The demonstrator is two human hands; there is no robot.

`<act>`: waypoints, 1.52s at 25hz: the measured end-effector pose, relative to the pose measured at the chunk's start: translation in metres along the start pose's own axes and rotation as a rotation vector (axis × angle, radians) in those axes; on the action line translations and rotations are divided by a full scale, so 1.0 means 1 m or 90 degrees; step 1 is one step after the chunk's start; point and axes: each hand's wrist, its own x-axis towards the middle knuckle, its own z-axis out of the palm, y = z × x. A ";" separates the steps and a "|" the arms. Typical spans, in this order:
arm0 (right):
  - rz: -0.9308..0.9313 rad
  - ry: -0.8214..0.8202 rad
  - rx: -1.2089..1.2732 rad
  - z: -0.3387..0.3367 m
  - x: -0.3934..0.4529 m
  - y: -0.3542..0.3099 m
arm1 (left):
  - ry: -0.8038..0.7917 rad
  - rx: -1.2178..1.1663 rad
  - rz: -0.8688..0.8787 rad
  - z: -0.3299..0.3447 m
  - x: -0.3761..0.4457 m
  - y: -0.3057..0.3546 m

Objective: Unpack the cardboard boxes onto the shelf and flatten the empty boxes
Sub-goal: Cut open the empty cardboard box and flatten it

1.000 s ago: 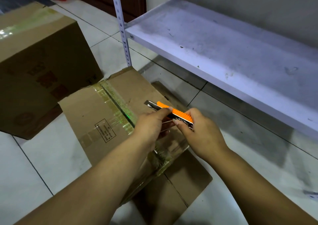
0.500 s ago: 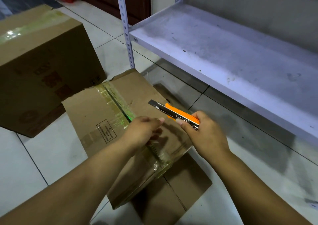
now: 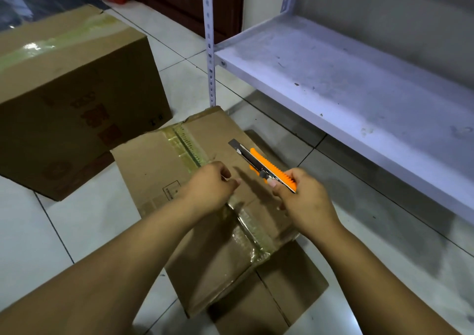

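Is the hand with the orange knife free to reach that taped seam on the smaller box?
Probably yes. The right hand holds the knife over the small box, blade out and pointing away. The taped seam lies bare just beyond; only the left hand sits close beside it.

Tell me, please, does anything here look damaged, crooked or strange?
Two small things. The knife in the right hand has its blade out, bare, above the small box. That box sits tilted over flattened cardboard, its tape wrinkled. The shelf is dusty and scuffed.
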 end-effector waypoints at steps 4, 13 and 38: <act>-0.013 0.003 0.013 0.021 0.009 -0.030 | 0.010 0.101 -0.001 -0.027 0.011 -0.033; -0.046 -0.057 -0.108 0.076 0.062 -0.102 | -0.005 0.315 0.019 -0.056 0.051 -0.085; -0.184 -0.082 -0.388 0.128 0.115 -0.160 | -0.124 0.310 0.023 -0.046 0.079 -0.116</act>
